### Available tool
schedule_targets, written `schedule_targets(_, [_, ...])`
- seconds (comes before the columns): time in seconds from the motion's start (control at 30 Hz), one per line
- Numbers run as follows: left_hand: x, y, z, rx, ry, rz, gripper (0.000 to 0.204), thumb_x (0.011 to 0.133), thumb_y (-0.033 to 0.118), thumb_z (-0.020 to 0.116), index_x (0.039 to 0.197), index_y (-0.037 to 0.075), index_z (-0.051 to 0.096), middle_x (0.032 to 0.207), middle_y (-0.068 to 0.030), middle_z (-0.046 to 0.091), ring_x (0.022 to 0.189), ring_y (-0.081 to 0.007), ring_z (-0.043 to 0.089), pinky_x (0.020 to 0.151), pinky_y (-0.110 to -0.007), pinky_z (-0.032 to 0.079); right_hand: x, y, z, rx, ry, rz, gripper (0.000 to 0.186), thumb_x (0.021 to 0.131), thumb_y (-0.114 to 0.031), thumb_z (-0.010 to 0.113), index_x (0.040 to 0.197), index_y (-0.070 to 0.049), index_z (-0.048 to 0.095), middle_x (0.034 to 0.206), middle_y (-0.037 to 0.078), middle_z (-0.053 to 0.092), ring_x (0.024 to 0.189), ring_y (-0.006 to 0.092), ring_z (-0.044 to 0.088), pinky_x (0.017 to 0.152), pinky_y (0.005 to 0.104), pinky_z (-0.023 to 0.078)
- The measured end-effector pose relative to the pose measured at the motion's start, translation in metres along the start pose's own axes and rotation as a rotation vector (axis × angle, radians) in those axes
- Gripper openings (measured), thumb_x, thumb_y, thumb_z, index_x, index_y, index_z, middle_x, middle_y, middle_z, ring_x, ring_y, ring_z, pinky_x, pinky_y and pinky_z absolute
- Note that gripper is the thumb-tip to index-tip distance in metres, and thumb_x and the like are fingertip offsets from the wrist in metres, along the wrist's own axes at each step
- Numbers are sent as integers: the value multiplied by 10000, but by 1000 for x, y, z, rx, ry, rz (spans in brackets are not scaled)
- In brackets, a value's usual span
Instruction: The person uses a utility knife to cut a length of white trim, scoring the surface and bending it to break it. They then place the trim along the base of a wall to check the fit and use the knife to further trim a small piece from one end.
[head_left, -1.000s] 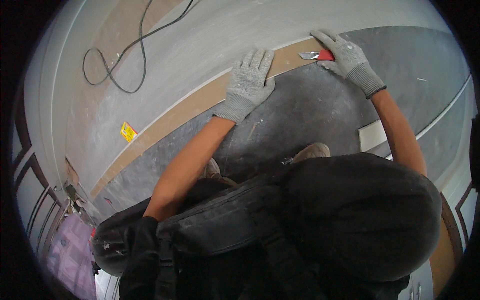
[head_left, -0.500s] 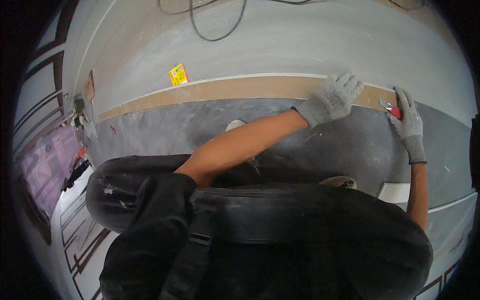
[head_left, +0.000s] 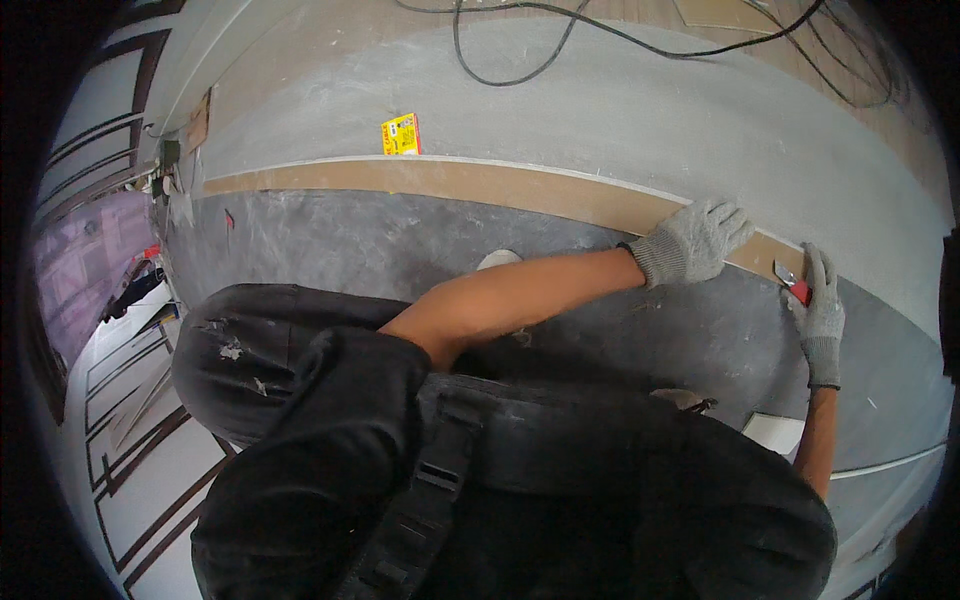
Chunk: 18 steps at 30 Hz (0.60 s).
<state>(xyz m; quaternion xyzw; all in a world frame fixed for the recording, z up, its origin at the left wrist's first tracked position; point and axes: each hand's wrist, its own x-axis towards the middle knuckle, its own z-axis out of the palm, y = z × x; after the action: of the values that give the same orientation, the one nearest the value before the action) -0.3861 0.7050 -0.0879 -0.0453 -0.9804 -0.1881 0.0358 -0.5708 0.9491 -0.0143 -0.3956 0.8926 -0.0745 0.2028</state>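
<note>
Pressing our left hand (head_left: pixel 695 240) spread on the tan strip (head_left: pixel 480 182); right hand (head_left: pixel 818 305) gripping a red cutter (head_left: pixel 797 289); yellow rectangular label (head_left: pixel 401 134) upper centre.

Black cable (head_left: pixel 560 45) is looped across the grey screed floor (head_left: pixel 620 120) at the top. A small yellow packet (head_left: pixel 401 134) is seen lying just above the white edge line. A cardboard scrap (head_left: pixel 198 122) is propped at the far left, with small debris (head_left: pixel 165 180) beside it. Dark-framed white panels (head_left: pixel 130 400) are stacked lower left. A purple sheet (head_left: pixel 75 260) is visible left.
</note>
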Motion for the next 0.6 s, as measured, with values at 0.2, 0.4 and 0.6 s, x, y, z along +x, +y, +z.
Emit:
schedule_targets(0.2, [-7, -8, -1, 60, 72, 113, 601, 970, 332, 623, 1484, 23, 585, 1562, -197, 539, 1485, -337, 474, 1219, -494, 383, -1, -12, -6, -49, 11, -89, 942, 773, -138, 873, 1610, -244, 455, 1614, 74, 485, 1343, 346, 612, 1091, 480, 549])
schedule_targets(0.4, [-1, -8, -3, 58, 172, 159, 464, 989, 252, 587, 1388, 28, 665, 1491, -195, 595, 1420, -337, 536, 1188, -485, 436, 6, -31, -11, -41, -61, -156, 977, 727, -120, 888, 1601, -237, 468, 1613, 60, 486, 1320, 329, 628, 1072, 475, 546])
schedule_targets(0.6, [1, -9, -15, 43, 137, 175, 474, 992, 256, 581, 1407, 34, 638, 1457, -186, 605, 1403, -339, 540, 1194, -482, 436, 12, -16, 1, -66, -69, -176, 939, 727, -68, 874, 1579, -204, 504, 1613, 78, 483, 1375, 340, 585, 1130, 472, 516])
